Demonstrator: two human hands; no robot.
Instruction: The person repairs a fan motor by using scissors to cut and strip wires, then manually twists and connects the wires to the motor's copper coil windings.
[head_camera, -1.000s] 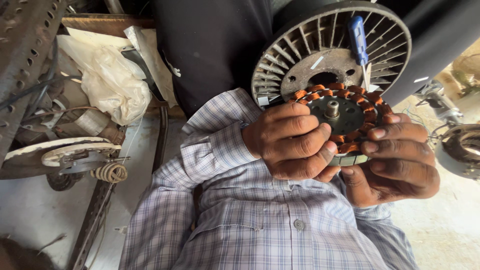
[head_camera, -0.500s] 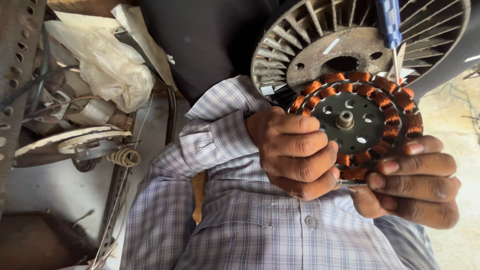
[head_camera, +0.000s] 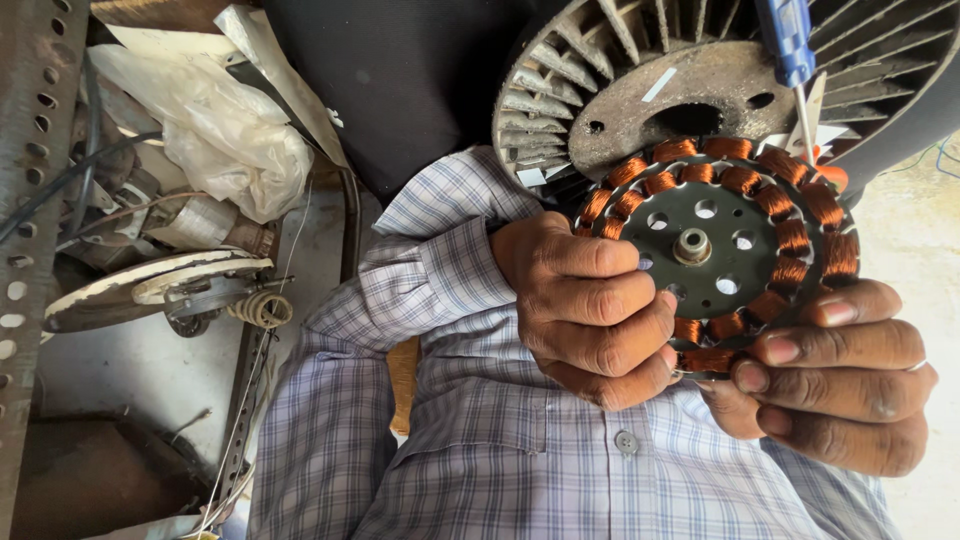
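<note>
A head-worn camera looks down at a person's 2 bare hands holding a round motor stator (head_camera: 712, 250) in front of the chest. The stator is a dark metal disc with a small hub at its centre, a circle of round holes, and a ring of copper-wire coils around its edge. The left hand (head_camera: 590, 310) is closed on the stator's left edge, fingers curled over the coils. The right hand (head_camera: 835, 385) is closed on the lower right edge, its fingertips (head_camera: 780, 350) pressing on the bottom coils. The stator faces the camera, held up off any surface and tilted slightly.

Just behind the stator, touching or nearly touching its top edge, sits a larger round metal housing (head_camera: 600, 90) with radial fins and a rusty flat centre. A blue-handled screwdriver (head_camera: 790, 40) stands near the housing's right side, its shaft pointing down toward the stator's upper right coils; whether the tip touches them cannot be told.

The person wears a blue and white checked shirt (head_camera: 520, 460) with buttoned cuffs. At the left lie a crumpled white plastic bag (head_camera: 220, 130), a flat round metal plate (head_camera: 130, 290), a small coil spring (head_camera: 262, 308), and a perforated metal strip (head_camera: 30, 150) along the left edge.
</note>
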